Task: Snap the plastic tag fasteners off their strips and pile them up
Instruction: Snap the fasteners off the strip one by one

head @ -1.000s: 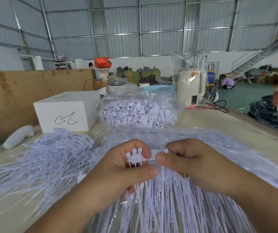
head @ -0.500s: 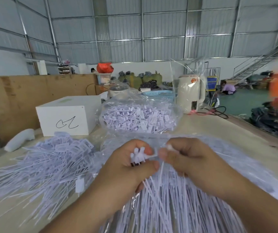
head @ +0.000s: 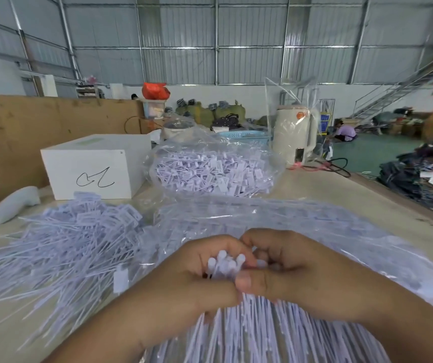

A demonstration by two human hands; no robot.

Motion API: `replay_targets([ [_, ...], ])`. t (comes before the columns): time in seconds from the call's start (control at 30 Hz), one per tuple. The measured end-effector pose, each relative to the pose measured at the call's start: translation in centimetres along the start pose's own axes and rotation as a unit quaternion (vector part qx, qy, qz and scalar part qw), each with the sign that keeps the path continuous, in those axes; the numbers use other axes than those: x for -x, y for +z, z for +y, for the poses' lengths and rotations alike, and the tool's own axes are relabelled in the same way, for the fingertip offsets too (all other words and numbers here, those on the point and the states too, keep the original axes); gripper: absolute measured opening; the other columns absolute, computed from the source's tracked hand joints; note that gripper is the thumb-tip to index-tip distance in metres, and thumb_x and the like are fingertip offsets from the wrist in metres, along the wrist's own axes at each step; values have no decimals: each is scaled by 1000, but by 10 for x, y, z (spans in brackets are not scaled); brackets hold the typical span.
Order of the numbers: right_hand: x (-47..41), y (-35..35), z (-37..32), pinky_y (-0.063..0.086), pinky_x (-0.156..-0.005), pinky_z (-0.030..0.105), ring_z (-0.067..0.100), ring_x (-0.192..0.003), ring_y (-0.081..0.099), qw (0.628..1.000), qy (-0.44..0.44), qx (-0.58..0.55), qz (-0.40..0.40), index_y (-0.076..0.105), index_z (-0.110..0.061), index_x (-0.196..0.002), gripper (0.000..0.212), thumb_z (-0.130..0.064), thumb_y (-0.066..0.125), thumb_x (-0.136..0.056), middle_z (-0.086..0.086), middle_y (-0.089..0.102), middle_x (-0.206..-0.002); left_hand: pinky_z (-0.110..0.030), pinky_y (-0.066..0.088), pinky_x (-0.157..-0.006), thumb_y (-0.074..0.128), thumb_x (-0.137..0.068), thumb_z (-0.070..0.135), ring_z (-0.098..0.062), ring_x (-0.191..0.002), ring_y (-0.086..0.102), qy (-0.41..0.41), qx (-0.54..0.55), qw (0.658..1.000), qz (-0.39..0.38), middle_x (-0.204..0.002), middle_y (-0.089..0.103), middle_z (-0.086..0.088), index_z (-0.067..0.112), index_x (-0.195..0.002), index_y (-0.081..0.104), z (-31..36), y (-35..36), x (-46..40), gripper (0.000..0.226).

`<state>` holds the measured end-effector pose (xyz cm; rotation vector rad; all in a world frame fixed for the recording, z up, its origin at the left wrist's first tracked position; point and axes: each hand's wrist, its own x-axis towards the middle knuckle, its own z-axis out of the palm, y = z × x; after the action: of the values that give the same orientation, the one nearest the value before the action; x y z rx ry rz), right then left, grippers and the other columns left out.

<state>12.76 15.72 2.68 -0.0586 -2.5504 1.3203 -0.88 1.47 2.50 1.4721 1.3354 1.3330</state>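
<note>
Nearest the camera, both forearms come in from the lower edge and meet over a clear plastic bag [head: 315,231] of uncut fastener strips [head: 249,334] that fans toward the viewer. The left hand [head: 192,279] is curled, thumb lying across the front, its grip closed round a small bunch of fasteners [head: 226,263] whose rounded white heads stick up between the two hands. The right hand [head: 296,271] sits knuckle to knuckle against the left, its thumb and forefinger pinching the same bunch from the right side; its other fingers are folded under and partly hidden.

Left of the hands, a loose pile of snapped-off fasteners [head: 61,244] lies spread on the desk [head: 341,189]. Beyond that pile stands a white box [head: 95,166] with a black scribble on its face, and a white handheld device [head: 13,205] lies left of the box. Right of the box is a second bag of tags [head: 215,171]. Farther back and to the right stands a cream kettle [head: 295,134] wrapped in clear film.
</note>
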Motion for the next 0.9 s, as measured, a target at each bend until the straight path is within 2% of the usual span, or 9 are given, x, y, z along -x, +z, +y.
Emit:
replay_targets([
  [0.1,3,-10,-4,32,-60,27,12,-61,42,998,29,59,-14,56,-7,-75,44,-49,67,-81,-3,43,-65,-16,37,-45,62,-66,5,-4,-49,47,-5,-5,999,34,-60,58,9,27,-75,68,-3,-1,0,25],
  [0.23,7,-13,-9,33,-55,25,13,-56,40,997,50,60,-11,57,2,-78,52,-49,66,-83,0,41,-60,-26,38,-55,70,-57,15,-15,-58,50,4,54,998,12,-65,57,-3,24,-79,66,-5,3,2,24],
  [0.37,5,-6,-12,25,-55,28,11,-55,34,995,31,73,55,58,-11,-70,41,-51,64,-79,-5,37,-58,-24,42,-52,65,-66,10,-16,-56,52,33,142,989,-5,-65,57,-7,17,-88,65,-11,2,1,23],
  [0.47,5,-5,-14,27,-52,24,8,-51,33,995,33,77,50,59,-16,-69,31,-40,66,-87,0,42,-56,-21,45,-45,55,-70,3,-16,-50,55,8,206,978,-11,-62,57,-12,14,-87,67,-12,1,0,23],
  [0.53,5,-4,-13,28,-51,23,5,-50,34,993,35,101,42,61,-13,-74,30,-36,65,-91,-7,42,-56,-20,44,-44,64,-71,11,-14,-48,53,16,160,987,33,-58,56,-9,16,-81,66,-15,5,-2,12],
  [0.6,5,-1,-12,30,-53,24,3,-50,36,989,39,136,49,60,-10,-75,30,-35,63,-93,-11,45,-56,-17,43,-44,75,-64,22,-12,-46,50,28,104,990,94,-52,54,-5,17,-73,65,-17,10,-5,15],
  [0.67,3,2,-13,34,-55,36,8,-53,41,985,49,147,71,59,-11,-74,30,-34,61,-93,-6,49,-58,-17,42,-43,77,-60,27,-12,-45,47,33,90,986,140,-50,51,-4,18,-69,64,-19,15,-9,18],
  [0.73,0,4,-14,36,-54,42,17,-53,43,978,65,170,103,58,-13,-71,32,-39,59,-91,1,53,-59,-19,39,-39,77,-61,19,-13,-41,44,35,113,978,172,-47,47,-7,18,-67,63,-19,19,-12,15],
  [0.9,-3,13,-18,38,-53,32,13,-53,46,948,84,234,200,51,-18,-69,30,-42,53,-87,-1,49,-57,-21,36,-35,65,-69,11,-15,-37,40,61,141,960,236,-46,43,-10,18,-66,60,-17,27,-19,9],
])
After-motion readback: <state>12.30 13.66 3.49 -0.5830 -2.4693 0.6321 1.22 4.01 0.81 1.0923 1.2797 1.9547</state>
